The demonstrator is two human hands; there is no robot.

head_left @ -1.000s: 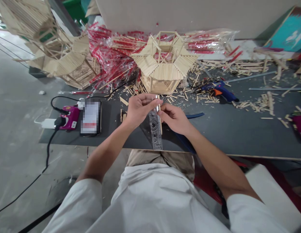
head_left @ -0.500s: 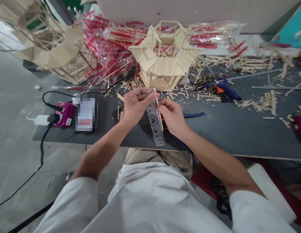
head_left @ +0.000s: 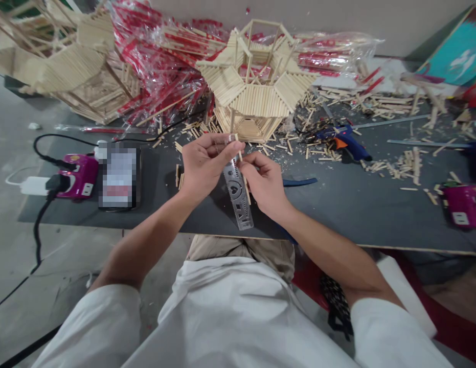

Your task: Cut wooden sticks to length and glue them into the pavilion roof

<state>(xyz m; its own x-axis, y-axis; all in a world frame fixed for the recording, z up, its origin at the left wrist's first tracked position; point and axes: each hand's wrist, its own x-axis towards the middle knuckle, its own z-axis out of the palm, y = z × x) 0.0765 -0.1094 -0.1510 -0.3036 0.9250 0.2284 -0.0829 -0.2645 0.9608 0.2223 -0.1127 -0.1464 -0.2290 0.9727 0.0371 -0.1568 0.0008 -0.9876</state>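
Observation:
A clear plastic ruler (head_left: 238, 202) with cut-out shapes slants over the dark table, its upper end pinched in my left hand (head_left: 205, 166). Along its right edge lies a thin wooden stick (head_left: 245, 185). The fingers of my right hand (head_left: 265, 181) are closed on this stick, a little below my left thumb. Just beyond my hands stands a small wooden stick model (head_left: 261, 100) with sloping roof panels and an open frame on top.
A bigger stick model (head_left: 74, 66) stands at the far left, beside red-and-clear plastic packets (head_left: 145, 61). A phone (head_left: 118, 176) and magenta power strip (head_left: 82, 176) lie left. Toward the right are a blue glue gun (head_left: 353, 143), scattered stick pieces (head_left: 391, 164) and another magenta block (head_left: 462, 204).
The view has shifted, so most things appear slightly farther left. Both hands keep their hold on the ruler and stick, with little change between them.

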